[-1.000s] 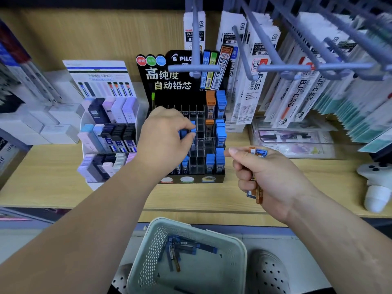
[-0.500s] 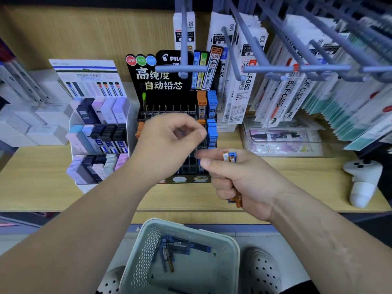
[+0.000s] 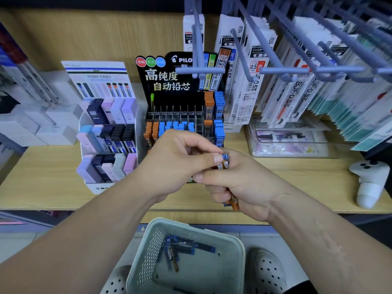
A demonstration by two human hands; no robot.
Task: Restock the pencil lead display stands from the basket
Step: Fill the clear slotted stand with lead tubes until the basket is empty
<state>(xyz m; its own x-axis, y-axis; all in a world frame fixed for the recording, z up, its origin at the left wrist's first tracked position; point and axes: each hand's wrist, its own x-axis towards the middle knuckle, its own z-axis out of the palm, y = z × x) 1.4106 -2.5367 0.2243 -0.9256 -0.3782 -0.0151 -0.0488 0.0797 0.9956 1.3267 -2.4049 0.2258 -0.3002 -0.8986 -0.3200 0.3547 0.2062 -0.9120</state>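
A black Pilot lead display stand (image 3: 182,81) stands on the wooden shelf, with orange and blue lead cases in its slots; several top slots hold nothing. In front of it my right hand (image 3: 244,183) grips a small bunch of lead cases (image 3: 233,203), orange and blue. My left hand (image 3: 180,162) meets it, thumb and fingers pinching the top of one case (image 3: 225,161) in that bunch. A pale green basket (image 3: 231,262) below the shelf holds several blue cases (image 3: 184,249). My hands hide the stand's lower rows.
A white stand (image 3: 108,143) of pastel and black lead cases sits left of the Pilot stand. Grey pegs (image 3: 297,70) with hanging refill packs jut out above right. A white controller (image 3: 370,181) rests on the shelf (image 3: 42,172) at right. White clogs flank the basket.
My left hand has left the stand's blue cases and come back to my right hand, where it now pinches a case in the bunch. The view has shifted slightly right.
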